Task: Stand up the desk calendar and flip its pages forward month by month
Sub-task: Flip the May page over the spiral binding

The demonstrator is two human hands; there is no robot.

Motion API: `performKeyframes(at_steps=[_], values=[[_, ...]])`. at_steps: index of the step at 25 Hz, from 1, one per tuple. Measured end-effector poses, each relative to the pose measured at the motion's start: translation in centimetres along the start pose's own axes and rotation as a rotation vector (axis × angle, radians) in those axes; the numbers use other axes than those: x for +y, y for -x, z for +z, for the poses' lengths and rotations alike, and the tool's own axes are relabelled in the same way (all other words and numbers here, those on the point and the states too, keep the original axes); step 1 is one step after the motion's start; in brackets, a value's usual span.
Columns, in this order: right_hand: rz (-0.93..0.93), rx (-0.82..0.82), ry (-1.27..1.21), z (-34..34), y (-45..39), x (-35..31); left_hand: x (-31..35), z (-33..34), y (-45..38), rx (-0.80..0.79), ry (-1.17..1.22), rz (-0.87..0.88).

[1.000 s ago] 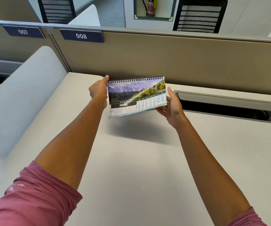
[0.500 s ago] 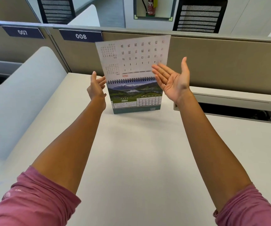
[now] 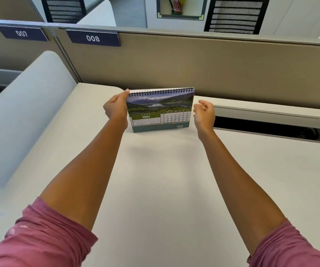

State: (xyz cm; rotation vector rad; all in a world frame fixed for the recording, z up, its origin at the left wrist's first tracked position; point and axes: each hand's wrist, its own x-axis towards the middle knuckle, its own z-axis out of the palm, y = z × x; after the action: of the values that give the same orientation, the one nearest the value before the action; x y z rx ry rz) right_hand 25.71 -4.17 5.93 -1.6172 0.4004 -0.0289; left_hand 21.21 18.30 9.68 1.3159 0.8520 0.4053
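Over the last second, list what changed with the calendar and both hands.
The desk calendar went from held tilted in the air to standing on the desk; April flipped over the back, so May shows. The right hand let go and curls beside it. The left hand kept the top left corner.

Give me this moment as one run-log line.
calendar: standing on desk, MAY showing | left hand: pinching top-left corner at spiral | right hand: loosely curled beside right edge, apparently not touching | next: flip to June
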Motion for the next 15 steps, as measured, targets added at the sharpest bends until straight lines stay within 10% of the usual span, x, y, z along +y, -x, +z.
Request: performKeyframes(at_steps=[7,15], values=[[-0.032,-0.18,0.325,0.9,0.5,3.9,-0.1,-0.2,-0.3,0.013,-0.02,-0.026],[-0.066,0.051,0.263,0.7,2.9,3.9,0.2,-0.3,0.1,0.032,-0.038,-0.028]])
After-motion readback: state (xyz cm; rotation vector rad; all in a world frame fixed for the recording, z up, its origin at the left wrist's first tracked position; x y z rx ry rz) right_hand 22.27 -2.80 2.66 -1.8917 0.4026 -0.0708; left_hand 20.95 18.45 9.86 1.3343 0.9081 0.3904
